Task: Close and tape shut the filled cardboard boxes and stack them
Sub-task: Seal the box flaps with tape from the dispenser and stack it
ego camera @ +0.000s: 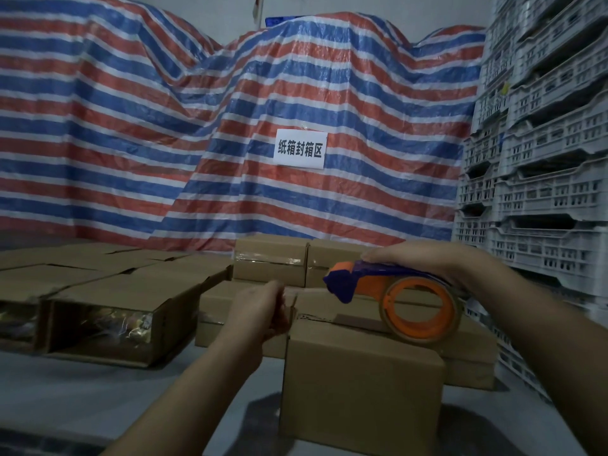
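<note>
right hand (418, 258) grips an orange-and-blue tape dispenser (394, 297) above the nearest cardboard box (362, 390) on the floor; left hand (263, 311) pinches the tape end (292, 296) at the box's left edge. taped boxes (269, 258) stand behind.
</note>
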Demonstrator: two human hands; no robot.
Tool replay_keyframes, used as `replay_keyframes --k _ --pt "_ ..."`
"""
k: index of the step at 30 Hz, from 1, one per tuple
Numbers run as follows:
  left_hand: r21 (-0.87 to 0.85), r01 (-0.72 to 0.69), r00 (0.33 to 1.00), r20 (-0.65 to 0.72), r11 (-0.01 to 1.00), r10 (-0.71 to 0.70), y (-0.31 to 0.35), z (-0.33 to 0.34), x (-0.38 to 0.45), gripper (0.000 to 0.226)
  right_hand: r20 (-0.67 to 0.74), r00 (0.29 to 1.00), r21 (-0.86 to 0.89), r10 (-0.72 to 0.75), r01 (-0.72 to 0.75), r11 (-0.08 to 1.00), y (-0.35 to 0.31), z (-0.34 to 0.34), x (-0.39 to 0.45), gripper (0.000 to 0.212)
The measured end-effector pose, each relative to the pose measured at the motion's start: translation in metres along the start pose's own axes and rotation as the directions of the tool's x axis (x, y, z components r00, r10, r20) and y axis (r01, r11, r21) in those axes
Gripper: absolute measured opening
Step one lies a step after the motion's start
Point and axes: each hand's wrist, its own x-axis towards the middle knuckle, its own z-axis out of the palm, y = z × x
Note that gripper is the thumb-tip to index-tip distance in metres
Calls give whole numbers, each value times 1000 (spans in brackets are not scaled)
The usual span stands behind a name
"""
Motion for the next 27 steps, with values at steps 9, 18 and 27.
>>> replay_keyframes --k 9,18,27 --pt "109 -19 1000 -18 994 21 -29 -19 0 23 31 998 -228 58 -50 972 -24 11 8 37" --pt "120 66 998 -4 991 -66 -43 -22 -3 22 80 991 -307 105 -75 949 -33 16 21 30" --pt "82 292 936 179 953 -302 -48 -6 -15 30 121 988 -316 101 -58 947 -35 19 25 31"
